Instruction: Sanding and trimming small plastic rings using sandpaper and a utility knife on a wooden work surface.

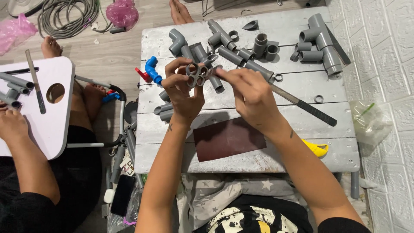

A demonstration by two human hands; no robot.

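Hands meet above the middle of a grey plank table (302, 26) in the head view: the left hand (183, 92) grasps a small cluster of grey pipe rings (197, 73), and the right hand (250, 97) pinches the same cluster from the other side. Grey pipe fittings (317, 43) lie across the tabletop, a long flat file (302, 105) runs out from under the right hand, and a dark sandpaper sheet (228, 138) lies near the front edge. At far left, another person's hand (12, 125) rests on a white board (51, 116).

I see both hands over the table (302, 26), left hand (184, 92) and right hand (250, 97) meeting on a ring cluster (197, 73); sandpaper sheet (228, 138) lies nearer me; pipe fittings (319, 43) behind; file (302, 105) right. A co-worker's board (51, 125) sits left of the table.
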